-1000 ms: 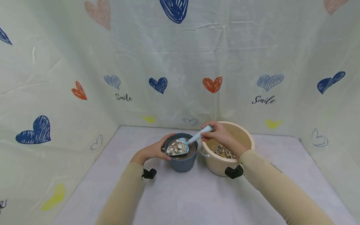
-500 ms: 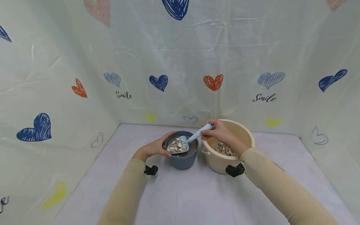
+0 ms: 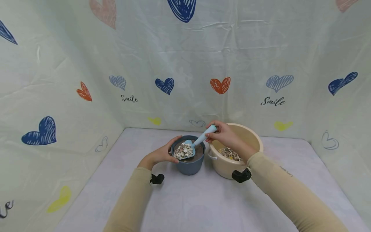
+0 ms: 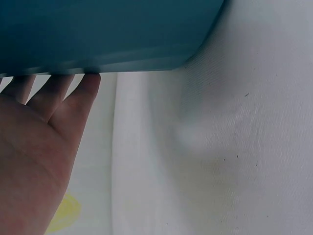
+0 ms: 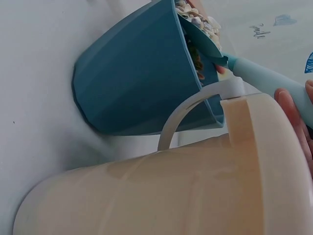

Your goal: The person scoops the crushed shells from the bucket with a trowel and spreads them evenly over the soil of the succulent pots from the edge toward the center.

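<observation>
In the head view a blue-grey pot [image 3: 189, 169] stands upright on the table, its inside partly filled with something brownish. My left hand [image 3: 160, 156] grips its left side, thumb at the front near the rim; fingertips [image 4: 90, 82] touch the pot's wall in the left wrist view. Over the pot's mouth is a light blue scoop [image 3: 205, 134] heaped with small pale shells or stones [image 3: 184, 151]. My right hand [image 3: 225, 137] holds the scoop by its handle, which slants up to the right. The right wrist view shows the loaded scoop [image 5: 200, 36] at the pot's rim.
Right beside the pot stands a larger cream bucket [image 3: 223, 166] with a whitish handle [image 5: 183, 107]. Mixed small stones or shells [image 3: 230, 154] lie inside it, under my right forearm. A white table [image 3: 188, 206] meets a heart-patterned curtain [image 3: 191, 64] behind.
The scoop stays over the pot with its heap. Its handle end has risen slightly, so it slants a little more steeply. The left hand keeps its grip; the view shifts slightly.
</observation>
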The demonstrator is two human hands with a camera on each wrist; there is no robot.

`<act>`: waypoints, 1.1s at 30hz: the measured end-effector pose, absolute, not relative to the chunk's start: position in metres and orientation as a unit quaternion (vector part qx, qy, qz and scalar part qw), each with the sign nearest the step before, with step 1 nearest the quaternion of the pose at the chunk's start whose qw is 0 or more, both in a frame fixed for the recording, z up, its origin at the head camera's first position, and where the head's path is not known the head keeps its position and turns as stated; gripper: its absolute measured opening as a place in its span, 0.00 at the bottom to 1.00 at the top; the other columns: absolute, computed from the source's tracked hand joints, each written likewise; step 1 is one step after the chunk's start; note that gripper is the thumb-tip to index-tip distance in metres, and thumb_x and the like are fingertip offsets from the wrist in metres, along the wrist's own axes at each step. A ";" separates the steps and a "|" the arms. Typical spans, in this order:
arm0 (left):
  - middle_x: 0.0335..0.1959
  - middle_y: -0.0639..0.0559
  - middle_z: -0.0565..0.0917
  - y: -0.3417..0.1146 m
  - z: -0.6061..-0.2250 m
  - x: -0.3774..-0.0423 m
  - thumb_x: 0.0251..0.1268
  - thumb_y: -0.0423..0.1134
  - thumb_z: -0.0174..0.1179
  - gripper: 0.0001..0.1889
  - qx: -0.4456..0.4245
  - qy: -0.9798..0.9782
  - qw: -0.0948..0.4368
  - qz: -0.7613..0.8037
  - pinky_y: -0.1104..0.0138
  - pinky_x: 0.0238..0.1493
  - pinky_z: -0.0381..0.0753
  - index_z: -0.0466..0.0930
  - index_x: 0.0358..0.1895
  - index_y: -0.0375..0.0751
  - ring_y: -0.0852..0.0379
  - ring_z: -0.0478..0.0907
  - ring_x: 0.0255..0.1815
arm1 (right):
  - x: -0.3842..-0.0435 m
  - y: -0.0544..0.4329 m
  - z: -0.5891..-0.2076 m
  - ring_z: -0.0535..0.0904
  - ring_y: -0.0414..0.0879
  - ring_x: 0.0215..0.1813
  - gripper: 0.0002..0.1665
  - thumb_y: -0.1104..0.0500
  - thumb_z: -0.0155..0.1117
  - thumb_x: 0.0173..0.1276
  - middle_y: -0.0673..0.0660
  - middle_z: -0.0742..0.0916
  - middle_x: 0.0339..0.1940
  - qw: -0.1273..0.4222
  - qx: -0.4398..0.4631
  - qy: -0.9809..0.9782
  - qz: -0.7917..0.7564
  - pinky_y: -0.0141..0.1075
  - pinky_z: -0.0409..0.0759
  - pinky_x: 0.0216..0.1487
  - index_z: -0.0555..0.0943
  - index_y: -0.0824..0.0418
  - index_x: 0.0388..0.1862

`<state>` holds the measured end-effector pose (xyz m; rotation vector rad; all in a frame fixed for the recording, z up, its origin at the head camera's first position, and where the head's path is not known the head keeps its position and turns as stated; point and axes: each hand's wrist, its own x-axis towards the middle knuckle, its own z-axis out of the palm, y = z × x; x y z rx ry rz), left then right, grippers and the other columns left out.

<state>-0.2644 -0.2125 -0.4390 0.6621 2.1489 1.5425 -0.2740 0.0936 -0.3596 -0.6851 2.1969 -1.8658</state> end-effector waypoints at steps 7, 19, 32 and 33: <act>0.79 0.43 0.44 -0.211 -0.442 -0.260 0.46 0.44 0.78 0.61 0.230 0.784 0.191 0.544 0.43 0.70 0.47 0.41 0.80 0.56 0.40 0.42 0.77 | -0.272 0.089 -0.359 0.85 0.46 0.32 0.16 0.73 0.60 0.69 0.65 0.82 0.36 0.075 -0.234 0.743 -0.623 0.39 0.84 0.37 0.70 0.74 0.53; 0.79 0.43 0.43 -0.209 -0.440 -0.255 0.49 0.40 0.77 0.61 0.209 0.793 0.186 0.541 0.41 0.70 0.46 0.39 0.80 0.55 0.39 0.41 0.77 | -0.272 0.084 -0.358 0.82 0.46 0.32 0.19 0.71 0.59 0.69 0.63 0.81 0.35 0.057 -0.252 0.749 -0.610 0.36 0.82 0.35 0.68 0.74 0.56; 0.79 0.44 0.41 -0.203 -0.439 -0.244 0.50 0.39 0.76 0.60 0.182 0.792 0.174 0.556 0.41 0.70 0.47 0.39 0.80 0.55 0.37 0.41 0.77 | -0.273 0.083 -0.355 0.82 0.46 0.33 0.21 0.72 0.58 0.70 0.64 0.81 0.37 0.057 -0.252 0.758 -0.598 0.37 0.82 0.36 0.66 0.74 0.59; 0.79 0.44 0.41 -0.203 -0.440 -0.243 0.50 0.39 0.76 0.60 0.182 0.793 0.172 0.556 0.41 0.70 0.46 0.39 0.80 0.55 0.37 0.41 0.76 | -0.273 0.083 -0.355 0.82 0.46 0.33 0.21 0.72 0.58 0.70 0.64 0.81 0.37 0.055 -0.254 0.758 -0.598 0.37 0.82 0.36 0.66 0.74 0.59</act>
